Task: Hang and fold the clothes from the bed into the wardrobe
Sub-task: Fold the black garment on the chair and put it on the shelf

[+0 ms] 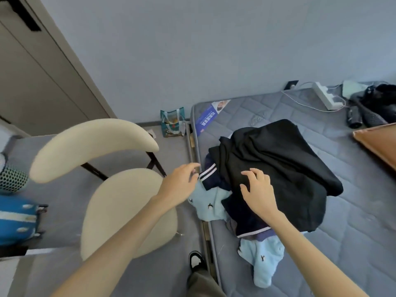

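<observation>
Black garment tops the clothes pile, on the near-left part of the grey quilted bed, close to the bed's left edge. Under it sits a navy piece with white stripes. A light blue garment is at the bottom, sticking out toward the camera and at the left side.

Left hand: fingers loosely curved, holding nothing, just beside the striped navy edge; contact can't be told. Right hand: fingers spread and resting flat on the black garment, not gripping.

Cream chair stands on the floor left of the bed, under the left forearm. Beige door panel is upper left. A printed bag sits on the floor by the wall, near the bed corner.

White power strip with cables lies at the far end of the bed, dark items beside it. A brown board pokes in at the right edge. One black-and-white shoe is on the floor beside the bed.
</observation>
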The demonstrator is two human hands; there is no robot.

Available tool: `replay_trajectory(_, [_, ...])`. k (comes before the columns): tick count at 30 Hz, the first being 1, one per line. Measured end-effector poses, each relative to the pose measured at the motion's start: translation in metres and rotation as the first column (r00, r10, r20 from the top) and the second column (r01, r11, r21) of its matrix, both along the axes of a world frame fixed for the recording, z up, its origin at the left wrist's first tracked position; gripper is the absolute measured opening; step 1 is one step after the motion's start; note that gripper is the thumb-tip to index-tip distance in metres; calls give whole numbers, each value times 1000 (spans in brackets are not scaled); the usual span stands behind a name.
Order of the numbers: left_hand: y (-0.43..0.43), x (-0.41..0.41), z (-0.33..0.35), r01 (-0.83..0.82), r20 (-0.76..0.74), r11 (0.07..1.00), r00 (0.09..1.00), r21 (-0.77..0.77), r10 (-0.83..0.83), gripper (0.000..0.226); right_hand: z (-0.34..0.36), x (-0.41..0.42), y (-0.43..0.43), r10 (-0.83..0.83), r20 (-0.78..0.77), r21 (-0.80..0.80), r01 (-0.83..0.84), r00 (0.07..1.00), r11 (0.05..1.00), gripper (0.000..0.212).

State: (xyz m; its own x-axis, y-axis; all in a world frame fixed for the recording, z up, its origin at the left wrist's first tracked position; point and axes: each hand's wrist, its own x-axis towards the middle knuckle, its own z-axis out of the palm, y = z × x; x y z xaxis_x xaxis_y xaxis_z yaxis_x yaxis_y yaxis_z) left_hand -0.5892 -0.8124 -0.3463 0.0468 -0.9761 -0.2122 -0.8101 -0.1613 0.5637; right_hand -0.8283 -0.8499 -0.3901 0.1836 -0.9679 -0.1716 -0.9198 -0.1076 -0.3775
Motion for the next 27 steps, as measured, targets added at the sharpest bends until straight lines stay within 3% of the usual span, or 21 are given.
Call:
replay_trajectory(6, [-47,-46,-50,109,-46,989,993,101,-104,40,-51,-63,-55,-112,-207,218,158,972,963,70])
replay_trajectory(8, [-57,-61,-62,135,-59,983,990,124,-128,41,-66,-71,-63,-117,-280,224,184,953,957,77])
replay_trajectory(12, [-67,-75,-80,155,-78,976,987,155,-144,41,-88,-82,-74,-42,-360,49,64,932,997,32])
replay_trajectory(15, [-68,-79,-88,163,-77,972,985,171,-151,41,-91,-89,-74,-2,-262,61,19,965,998,21])
replay_trajectory(17, [-69,-80,-90,161,-85,975,985,154,-149,42,-84,-89,-68,-29,-54,29,30,998,999,18])
replay_trajectory(20, [-75,-79,-88,116,-137,987,985,111,-100,45,-61,-74,-52,88,201,-15,-87,976,996,19])
replay_trajectory(22, [-79,-77,-86,82,-174,990,983,113,-62,47,-50,-59,-39,131,334,72,-163,934,984,18])
replay_trajectory(25, [-83,-76,-86,54,-192,986,981,158,-23,48,-50,-50,-36,142,336,247,-233,931,941,11])
replay_trajectory(27, [-83,-75,-88,57,-190,982,981,183,-22,48,-51,-54,-44,135,257,222,-194,957,956,6])
